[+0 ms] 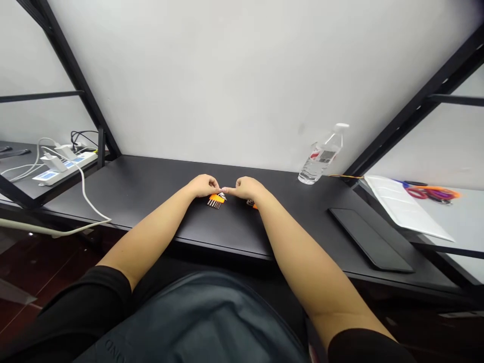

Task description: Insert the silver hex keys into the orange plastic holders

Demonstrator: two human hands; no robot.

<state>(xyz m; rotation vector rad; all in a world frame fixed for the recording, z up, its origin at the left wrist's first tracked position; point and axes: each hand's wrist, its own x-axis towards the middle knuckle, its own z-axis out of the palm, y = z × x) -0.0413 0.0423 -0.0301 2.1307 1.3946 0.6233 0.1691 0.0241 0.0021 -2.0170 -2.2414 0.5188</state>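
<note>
An orange hex key holder (217, 198) with several silver keys pointing toward me is at the middle of the black desk. My left hand (204, 185) is closed in a pinch at the holder's upper edge. From the other side, my right hand (246, 188) reaches in with its fingers curled and a fingertip meeting the left fingertips just above the holder. Whatever that hand may pinch is too small to make out. Partly hidden below my right wrist lies a second orange piece with metal parts (251, 203).
A clear water bottle (321, 156) stands at the back right. A flat black tablet-like panel (368, 237) lies on the right. White papers (404, 204) and red cords (431, 194) sit beyond. At left are a power strip (68, 169) and a white cable (85, 194).
</note>
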